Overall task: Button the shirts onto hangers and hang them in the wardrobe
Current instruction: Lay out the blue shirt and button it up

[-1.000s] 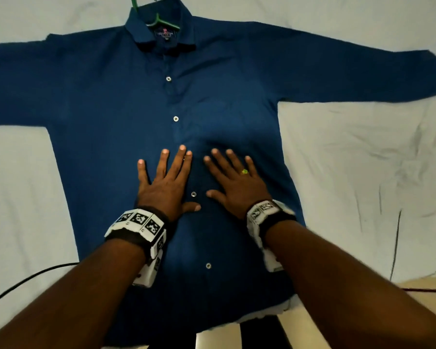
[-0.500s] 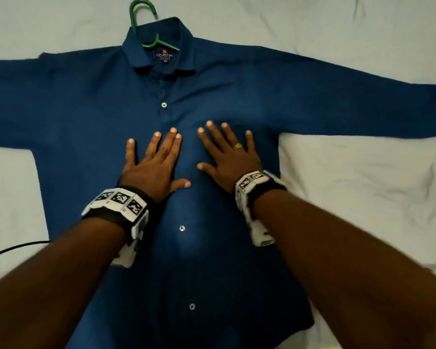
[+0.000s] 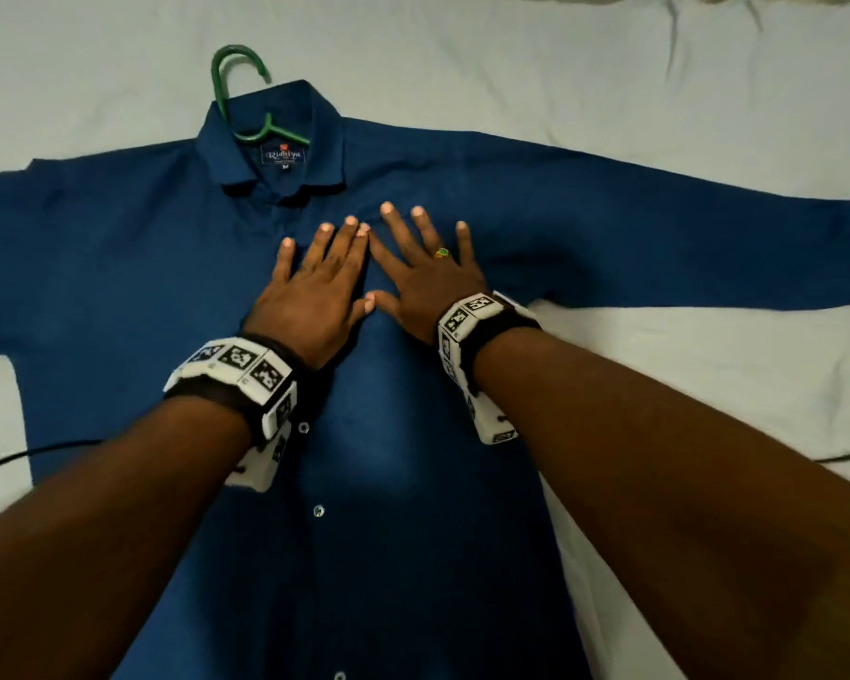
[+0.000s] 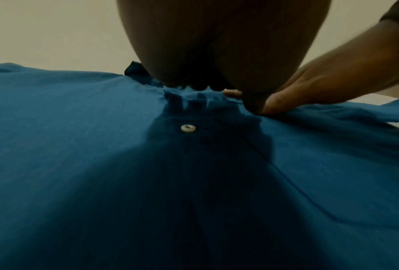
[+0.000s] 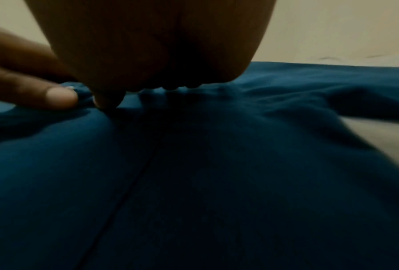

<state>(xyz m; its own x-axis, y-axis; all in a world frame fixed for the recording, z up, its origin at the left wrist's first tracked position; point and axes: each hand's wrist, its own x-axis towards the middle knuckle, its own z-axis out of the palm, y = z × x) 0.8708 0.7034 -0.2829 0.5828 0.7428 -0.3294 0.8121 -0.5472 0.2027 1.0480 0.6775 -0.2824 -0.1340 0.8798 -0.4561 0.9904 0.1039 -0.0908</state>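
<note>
Both sets of fingers are stretched out straight and pressed flat on the cloth, nothing pinched or held. The left hand [image 3: 310, 306] sits just at 9 o'clock of the right hand [image 3: 425, 287], thumb tips touching and the index fingertips meeting too. There's a gold ring with a green stone [image 3: 442, 253] on the right hand. They're resting on the chest of a dark blue long-sleeved button-up shirt [image 3: 143, 287], spread face-up with sleeves out toward 9 and 3 o'clock. From the left wrist cam a small pale round button [image 4: 188, 128] shows just below the palm. A green plastic hanger [image 3: 246, 98] pokes out of the collar at 12 o'clock. Everything lies on a wrinkled white bedsheet [image 3: 658, 81], and a thin black cable [image 3: 30, 456] trails off at 8 o'clock.
</note>
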